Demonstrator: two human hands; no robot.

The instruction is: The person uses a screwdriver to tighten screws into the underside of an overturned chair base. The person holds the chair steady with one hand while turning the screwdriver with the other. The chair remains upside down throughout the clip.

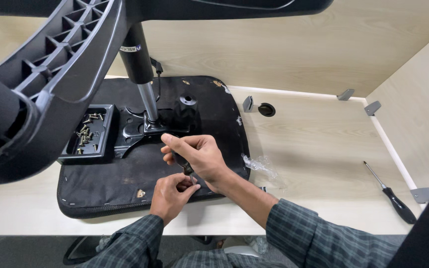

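Screwdriver (183, 164) upright in right hand (200, 158), tip at left hand (171, 194).

An upturned black chair seat (125, 178) lies flat on the pale wooden surface (323, 149), its fabric underside facing up. A black metal mounting plate (135, 130) sits on it, with a gas-lift column (142, 74) rising upright. A dark-handled screwdriver (184, 165) stands nearly vertical at the seat's front edge.
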